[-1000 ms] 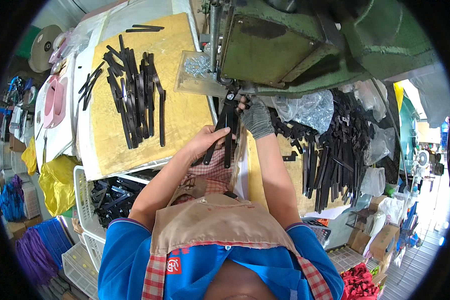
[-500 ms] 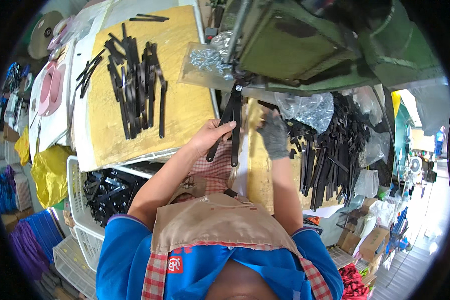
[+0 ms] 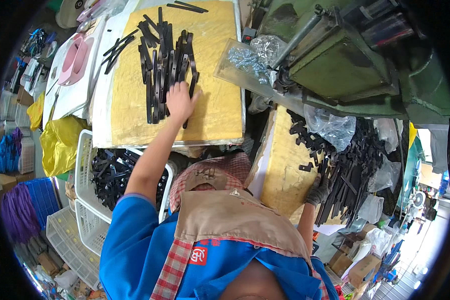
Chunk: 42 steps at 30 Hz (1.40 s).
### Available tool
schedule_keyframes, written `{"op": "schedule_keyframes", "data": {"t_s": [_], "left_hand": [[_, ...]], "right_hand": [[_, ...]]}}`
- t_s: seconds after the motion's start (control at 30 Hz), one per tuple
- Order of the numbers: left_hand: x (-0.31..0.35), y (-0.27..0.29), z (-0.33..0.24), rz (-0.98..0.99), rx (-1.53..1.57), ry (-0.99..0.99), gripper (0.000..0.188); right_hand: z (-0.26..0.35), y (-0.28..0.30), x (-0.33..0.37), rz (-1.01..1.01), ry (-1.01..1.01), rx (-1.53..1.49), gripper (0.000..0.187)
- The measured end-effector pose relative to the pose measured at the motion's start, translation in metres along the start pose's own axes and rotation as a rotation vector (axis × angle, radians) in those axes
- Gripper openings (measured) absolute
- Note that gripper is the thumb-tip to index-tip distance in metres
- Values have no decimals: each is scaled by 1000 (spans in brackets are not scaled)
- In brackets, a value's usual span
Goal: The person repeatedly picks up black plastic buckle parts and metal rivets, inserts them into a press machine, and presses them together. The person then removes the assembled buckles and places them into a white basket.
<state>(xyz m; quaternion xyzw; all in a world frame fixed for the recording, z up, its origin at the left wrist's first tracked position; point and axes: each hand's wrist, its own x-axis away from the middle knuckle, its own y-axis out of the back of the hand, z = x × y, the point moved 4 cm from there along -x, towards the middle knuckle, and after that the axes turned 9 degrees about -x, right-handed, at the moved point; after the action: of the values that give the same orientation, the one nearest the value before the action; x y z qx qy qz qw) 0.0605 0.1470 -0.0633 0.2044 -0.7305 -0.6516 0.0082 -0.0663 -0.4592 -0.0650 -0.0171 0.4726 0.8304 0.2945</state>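
My left hand [image 3: 181, 102] lies over the near end of a heap of black metal strips [image 3: 160, 85] on the yellow-topped table at left. Its fingers are stretched across the strips with the thumb apart, so it looks open. My right hand [image 3: 319, 191], in a dark grey glove, is at the left edge of a pile of long black strips [image 3: 342, 187] on the right-hand bench. Its fingers look closed around a strip there, though the dark glove partly blends with the pile.
A green machine [image 3: 345, 65] stands at the upper right. Beside it, a clear tray [image 3: 225, 70] holds silvery rivets. Small black brackets [image 3: 305, 135] lie above the long strips, near a clear plastic bag [image 3: 330, 125]. A white basket [image 3: 83, 165] of black parts sits below the left table.
My left hand has left the machine and the joined pair of strips it held, moving to the heap at left. My right hand has gone down and right to the strip pile. The view has shifted.
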Motion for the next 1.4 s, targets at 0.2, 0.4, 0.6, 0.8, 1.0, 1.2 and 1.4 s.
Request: {"op": "schedule_keyframes", "data": {"t_s": [0.2,0.4,0.6,0.8,1.0,1.2,1.4], "left_hand": [[-45,-49,18,110,-271,-217,19],[24,30,-72,348,758,-34,27],[17,65,-188,509,1045,-125,32],[12,69,-200,490,966,-95,28],[20,47,-188,577,1008,-2,28],[-50,54,-185,-46,818,-227,18],[-123,11,-252,148,209,-554,14]], "right_hand": [[18,14,6,20,18,-145,29],[57,13,12,-82,208,-276,20],[197,-26,-1,301,305,-498,18],[266,-66,8,539,168,-794,17],[295,-85,6,744,-76,-887,21],[281,-115,16,773,-120,-913,28],[245,-112,3,688,126,-652,40]]}}
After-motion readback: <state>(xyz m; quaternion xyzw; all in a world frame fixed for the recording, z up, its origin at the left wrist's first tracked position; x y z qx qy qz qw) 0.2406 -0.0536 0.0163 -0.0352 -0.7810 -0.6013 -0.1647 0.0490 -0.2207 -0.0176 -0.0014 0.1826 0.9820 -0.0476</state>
